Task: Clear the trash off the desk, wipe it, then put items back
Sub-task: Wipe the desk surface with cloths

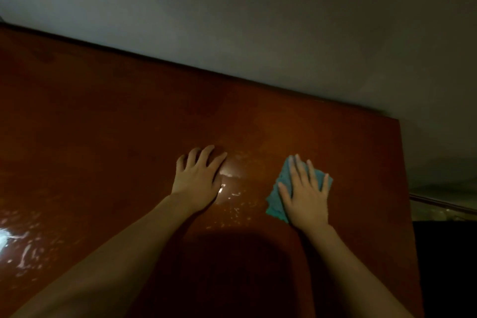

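Head view, dim light. I see my right hand point(305, 196) lying flat on a teal cloth point(277, 201), fingers straight and spread, pressing it onto the desk point(116, 116); nothing is gripped. The cloth sits at about 4 o'clock from frame centre, near the desk's right edge, its folds showing at 9 o'clock of the hand. My left hand point(198, 175) rests palm-down on bare wood just beside it, fingers loosely spread, holding nothing. Wet streaks point(232, 196) glisten between the two hands; a brighter glare patch point(10, 240) lies at 8 o'clock. A grey wall point(284, 20) runs behind the desk.
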`<action>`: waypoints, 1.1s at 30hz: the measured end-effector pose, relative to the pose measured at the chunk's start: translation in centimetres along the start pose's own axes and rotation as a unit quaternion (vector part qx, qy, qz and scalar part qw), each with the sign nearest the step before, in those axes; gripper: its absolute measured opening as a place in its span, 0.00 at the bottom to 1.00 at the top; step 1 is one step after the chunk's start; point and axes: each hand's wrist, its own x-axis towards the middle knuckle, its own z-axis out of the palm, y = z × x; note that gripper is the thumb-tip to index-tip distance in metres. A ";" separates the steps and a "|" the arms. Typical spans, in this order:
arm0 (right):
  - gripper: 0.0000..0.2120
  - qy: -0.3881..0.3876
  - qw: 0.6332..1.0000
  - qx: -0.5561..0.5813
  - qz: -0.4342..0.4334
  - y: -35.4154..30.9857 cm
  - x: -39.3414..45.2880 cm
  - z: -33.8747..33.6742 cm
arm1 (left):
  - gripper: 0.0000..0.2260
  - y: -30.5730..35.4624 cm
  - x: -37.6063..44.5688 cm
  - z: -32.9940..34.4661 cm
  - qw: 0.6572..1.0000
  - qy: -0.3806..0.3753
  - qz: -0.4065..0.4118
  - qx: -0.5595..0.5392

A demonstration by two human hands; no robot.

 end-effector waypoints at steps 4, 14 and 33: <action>0.30 0.021 0.993 0.043 0.111 -3.7 6.2 -1.5 | 0.24 -1.0 0.4 0.1 1.000 0.000 0.020 0.009; 0.34 0.000 0.987 -0.010 -0.163 -4.8 4.8 -0.7 | 0.25 -1.4 3.8 -2.0 1.000 -0.021 0.002 0.011; 0.30 0.039 0.991 0.003 -0.131 -8.0 15.4 -3.3 | 0.25 0.2 9.0 -2.9 0.999 0.023 -0.050 0.003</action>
